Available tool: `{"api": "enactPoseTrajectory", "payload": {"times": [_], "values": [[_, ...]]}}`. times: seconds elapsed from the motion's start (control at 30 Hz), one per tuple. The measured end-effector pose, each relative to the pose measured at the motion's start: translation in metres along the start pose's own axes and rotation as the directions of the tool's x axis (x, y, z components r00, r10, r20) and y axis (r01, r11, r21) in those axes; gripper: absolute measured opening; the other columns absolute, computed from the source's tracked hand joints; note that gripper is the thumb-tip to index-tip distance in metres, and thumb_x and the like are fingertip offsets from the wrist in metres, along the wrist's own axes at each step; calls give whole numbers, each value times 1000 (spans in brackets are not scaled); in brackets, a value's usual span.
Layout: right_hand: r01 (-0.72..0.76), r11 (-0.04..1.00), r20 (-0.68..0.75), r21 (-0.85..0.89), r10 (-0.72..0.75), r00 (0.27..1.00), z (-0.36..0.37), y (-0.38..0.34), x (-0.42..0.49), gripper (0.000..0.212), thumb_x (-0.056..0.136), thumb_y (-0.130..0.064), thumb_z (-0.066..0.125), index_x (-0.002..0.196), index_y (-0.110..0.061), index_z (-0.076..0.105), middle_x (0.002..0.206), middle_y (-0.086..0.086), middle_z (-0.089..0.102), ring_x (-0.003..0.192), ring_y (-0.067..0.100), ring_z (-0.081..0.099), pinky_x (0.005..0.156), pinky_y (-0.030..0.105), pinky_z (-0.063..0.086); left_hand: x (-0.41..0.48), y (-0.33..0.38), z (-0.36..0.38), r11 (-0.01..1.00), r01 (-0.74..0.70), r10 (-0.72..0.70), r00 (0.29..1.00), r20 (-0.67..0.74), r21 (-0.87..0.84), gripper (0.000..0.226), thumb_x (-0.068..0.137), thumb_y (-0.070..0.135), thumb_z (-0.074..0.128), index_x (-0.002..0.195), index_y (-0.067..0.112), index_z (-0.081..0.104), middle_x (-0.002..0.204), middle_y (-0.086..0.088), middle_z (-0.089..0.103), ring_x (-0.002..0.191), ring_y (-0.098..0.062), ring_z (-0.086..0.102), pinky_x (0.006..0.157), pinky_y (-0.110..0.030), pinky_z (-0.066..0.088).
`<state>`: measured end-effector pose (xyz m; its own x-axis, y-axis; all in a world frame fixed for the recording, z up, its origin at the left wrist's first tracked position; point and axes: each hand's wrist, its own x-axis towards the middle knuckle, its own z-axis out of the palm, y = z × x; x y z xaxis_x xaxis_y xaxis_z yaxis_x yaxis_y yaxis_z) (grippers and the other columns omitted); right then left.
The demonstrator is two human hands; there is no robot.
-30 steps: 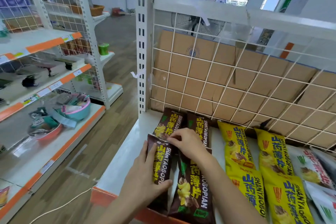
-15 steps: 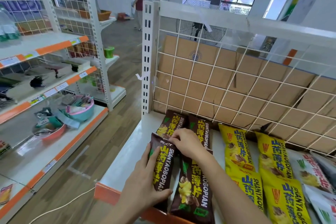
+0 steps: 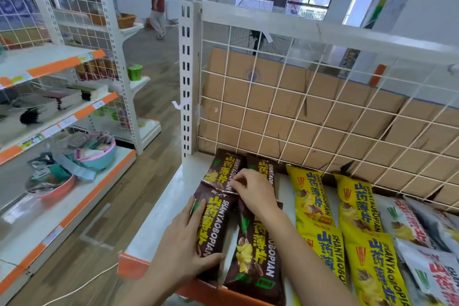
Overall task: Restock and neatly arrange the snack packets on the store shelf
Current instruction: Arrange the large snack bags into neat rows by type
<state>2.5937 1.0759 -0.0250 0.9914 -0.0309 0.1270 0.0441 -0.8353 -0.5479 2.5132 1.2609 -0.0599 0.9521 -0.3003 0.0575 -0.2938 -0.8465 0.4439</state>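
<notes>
Head view: brown snack packets lie in 2 columns at the left end of the shelf [image 3: 159,221], just beside the yellow packets [image 3: 310,201].
Left hand [image 3: 183,251]: wrapped round the front-left brown packet [image 3: 211,228], fingers on its left edge, thumb across its lower face.
Right hand [image 3: 255,191]: fingertips pinch the crimped lower seam of the rear-left brown packet [image 3: 223,171], where it overlaps the front one.
Handling: likely light, air-puffed and soft; glossy film looks slippery, and the contents would probably crush.
Where to hold: the flat crimped seams or long edges, with light pressure, never squeezing the middle.
</notes>
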Motion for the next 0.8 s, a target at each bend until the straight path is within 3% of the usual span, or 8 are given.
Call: {"api": "enactPoseTrajectory", "payload": {"times": [0.07,0.13,0.23,0.33,0.43,0.53,0.67,0.8], "values": [[-1,1000,-68,26,2,998,-13,11,-6,12,88,-30,57,92,-21,64,98,-4,63,96,15,55,79,29,39,1,3,1,996,-63,70,992,-101,66,104,62,78,39,147,21,22,152,-9,26,129,-25,43,100,-37,41],[-23,1000,-110,10,24,994,-26,26,-13,11,89,-28,57,93,-20,63,98,-4,63,96,14,55,74,27,39,1,10,2,989,-145,143,974,-177,6,75,74,65,45,134,21,43,143,-7,41,123,-25,46,94,-41,43],[-106,991,-112,-82,96,989,-39,49,-23,13,90,-29,57,95,-20,64,101,-3,64,99,16,56,70,25,34,1,38,9,953,-294,271,935,-229,-70,53,83,53,45,129,27,46,143,1,41,128,-15,39,102,-30,40],[-118,984,-1,-136,119,993,-42,60,-28,15,88,-34,58,92,-21,65,99,-1,67,99,18,58,72,29,33,2,66,24,920,-393,388,911,-138,-4,56,82,55,44,129,26,48,142,3,44,126,-14,47,101,-28,42],[-96,992,85,-82,103,991,-43,59,-31,15,86,-34,62,89,-20,64,92,-1,65,91,17,58,72,30,37,8,80,41,940,-340,341,939,-50,27,71,80,62,42,138,22,42,149,1,34,134,-17,39,105,-34,39],[-99,994,120,-37,103,987,-46,57,-31,15,86,-33,62,85,-18,65,90,2,66,86,18,58,74,32,42,8,84,51,963,-249,248,969,24,104,87,63,73,41,129,18,52,137,-4,51,122,-22,53,90,-31,47],[-93,996,180,-14,94,979,-45,55,-29,15,89,-28,59,85,-14,62,92,6,65,88,21,57,73,31,39,6,88,64,974,-194,201,978,-53,117,97,54,72,45,133,15,45,143,-10,43,129,-27,34,86,-42,52],[-80,996,181,-35,85,980,-44,49,-26,21,90,-29,56,71,-24,50,84,-2,58,81,16,52,65,29,34,5,87,70,982,-172,180,976,-121,78,97,54,64,47,138,17,39,148,-10,34,134,-27,27,88,-44,51]]}}
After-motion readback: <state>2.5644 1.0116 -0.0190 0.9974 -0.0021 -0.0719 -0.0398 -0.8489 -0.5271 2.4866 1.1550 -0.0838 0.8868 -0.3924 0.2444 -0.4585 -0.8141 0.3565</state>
